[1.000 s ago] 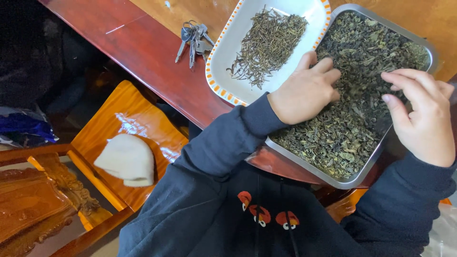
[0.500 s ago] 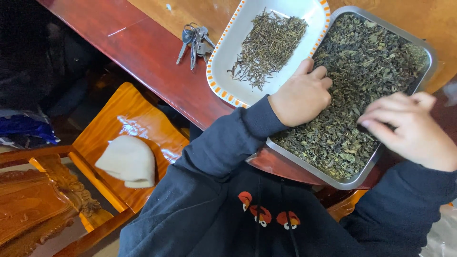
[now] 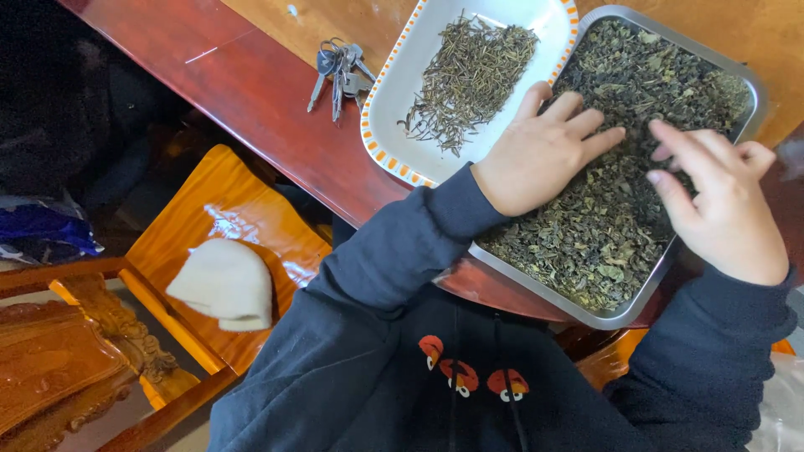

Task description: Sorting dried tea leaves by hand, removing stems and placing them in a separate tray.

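The right hand (image 3: 724, 205) has drawn its fingers together, pinching over the dried leaves (image 3: 620, 184) in the steel tray (image 3: 754, 84), while the left hand (image 3: 540, 155) stays spread flat on them.

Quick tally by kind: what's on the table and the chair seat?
Trays: 2, a steel tray of dark dried leaves under both hands, and a white orange-rimmed tray of thin twiggy leaves
Key bunches: 1
White cloths: 1, on the chair seat
Total: 4
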